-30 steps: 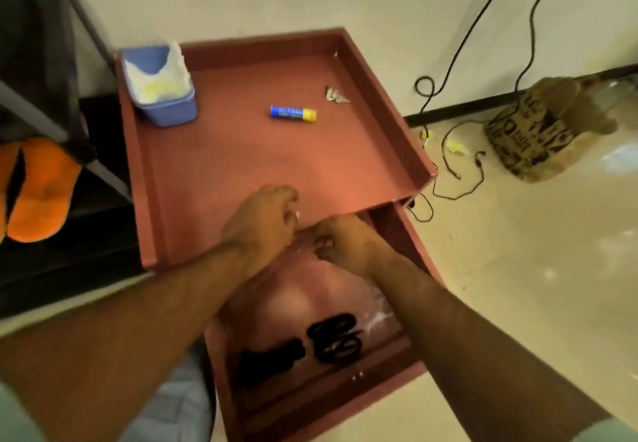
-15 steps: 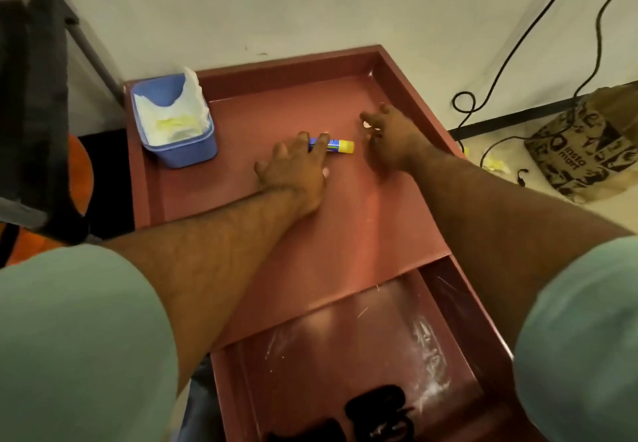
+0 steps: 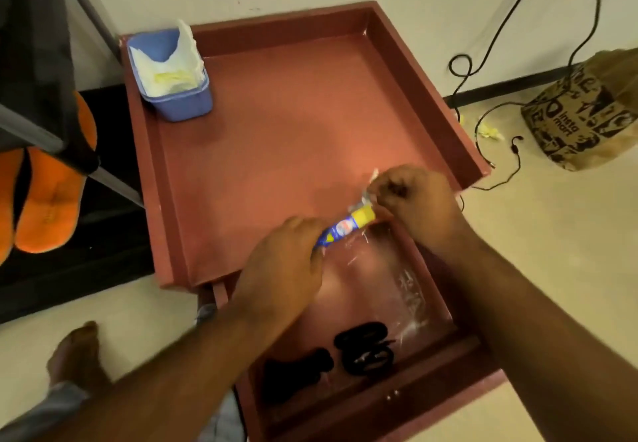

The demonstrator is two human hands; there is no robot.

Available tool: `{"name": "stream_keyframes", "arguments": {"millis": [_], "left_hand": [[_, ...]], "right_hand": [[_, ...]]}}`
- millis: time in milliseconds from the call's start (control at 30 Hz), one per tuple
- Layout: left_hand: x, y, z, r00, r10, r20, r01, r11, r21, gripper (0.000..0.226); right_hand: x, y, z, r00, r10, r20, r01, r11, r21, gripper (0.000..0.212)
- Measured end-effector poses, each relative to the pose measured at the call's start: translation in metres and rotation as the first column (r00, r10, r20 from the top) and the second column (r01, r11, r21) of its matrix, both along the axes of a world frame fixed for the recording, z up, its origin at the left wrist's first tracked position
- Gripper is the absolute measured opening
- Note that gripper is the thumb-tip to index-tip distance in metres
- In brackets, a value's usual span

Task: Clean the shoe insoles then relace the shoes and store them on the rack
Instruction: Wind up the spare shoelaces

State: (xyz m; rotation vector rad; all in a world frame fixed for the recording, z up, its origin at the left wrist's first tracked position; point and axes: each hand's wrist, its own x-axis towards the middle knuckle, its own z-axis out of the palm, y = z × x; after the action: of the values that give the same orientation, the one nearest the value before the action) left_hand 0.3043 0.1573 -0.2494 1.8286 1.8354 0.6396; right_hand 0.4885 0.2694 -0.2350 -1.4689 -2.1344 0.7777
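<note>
Glue stick (image 3: 347, 227) sits between my two hands, tilted, its blue body pointing down toward my left and its yellow end up toward my right, with a white and red label patch on the blue part. My left hand (image 3: 279, 269) has its fingers curled round the blue lower end, gripping it over the front edge of the red upper tray (image 3: 262, 138). My right hand (image 3: 419, 200) is bunched at the yellow end, fingertips pinching a bit of crinkled clear wrapper (image 3: 369, 188) that clings there; whether the fingers also touch the yellow cap itself I cannot tell.

Below my hands a lower red tray (image 3: 366, 410) sticks out toward me, its floor smeared with whitish streaks. Two dark bundles lie in it side by side: black coiled laces (image 3: 366, 348) on the right and a black blurred lump (image 3: 297, 372) on the left, too dim to name.

At the far left corner of the upper tray stands a blue tub (image 3: 183, 103) with crumpled white tissue in it. Orange slippers (image 3: 45, 196) sit on a dark rack (image 3: 41, 131) to the left. A printed paper bag (image 3: 580, 110) and black cables (image 3: 483, 65) lie on the floor to the right, and my bare foot (image 3: 77, 355) shows at lower left.
</note>
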Motion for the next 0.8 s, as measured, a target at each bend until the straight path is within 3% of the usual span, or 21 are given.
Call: {"name": "stream_keyframes", "arguments": {"millis": [100,167,267,400,500,667,800], "left_hand": [[0.022,-0.054,-0.017,1.000,-0.019,-0.009,0.016,0.968,-0.251,0.029],[0.029,-0.058,-0.041,0.998,-0.034,-0.054,0.009,0.913,-0.408,0.026],[0.026,-0.037,-0.066,0.989,-0.023,-0.146,-0.055,0.862,-0.503,0.023],[0.021,-0.024,-0.088,0.967,-0.054,-0.249,-0.092,0.837,-0.539,0.030],[0.012,-0.028,-0.107,0.972,-0.042,-0.232,-0.096,0.827,-0.553,0.027],[0.003,-0.031,-0.111,0.989,0.000,-0.151,-0.088,0.810,-0.579,0.030],[0.008,-0.043,-0.094,0.986,-0.048,-0.161,-0.054,0.816,-0.576,0.033]], "right_hand": [[0.030,-0.067,-0.016,0.978,-0.138,-0.156,0.099,0.968,-0.230,0.020],[0.043,-0.086,-0.043,0.980,-0.178,-0.087,0.140,0.934,-0.330,0.031],[0.050,-0.088,-0.086,0.988,-0.116,0.107,0.147,0.922,-0.357,0.026],[0.047,-0.073,-0.127,0.951,-0.098,0.292,0.201,0.916,-0.348,0.033],[0.042,-0.066,-0.141,0.916,-0.046,0.399,0.198,0.916,-0.348,0.031],[0.048,-0.083,-0.124,0.989,-0.075,0.127,0.123,0.894,-0.430,0.028],[0.079,-0.115,-0.088,0.951,0.261,0.167,-0.124,0.815,-0.566,0.021]]}}
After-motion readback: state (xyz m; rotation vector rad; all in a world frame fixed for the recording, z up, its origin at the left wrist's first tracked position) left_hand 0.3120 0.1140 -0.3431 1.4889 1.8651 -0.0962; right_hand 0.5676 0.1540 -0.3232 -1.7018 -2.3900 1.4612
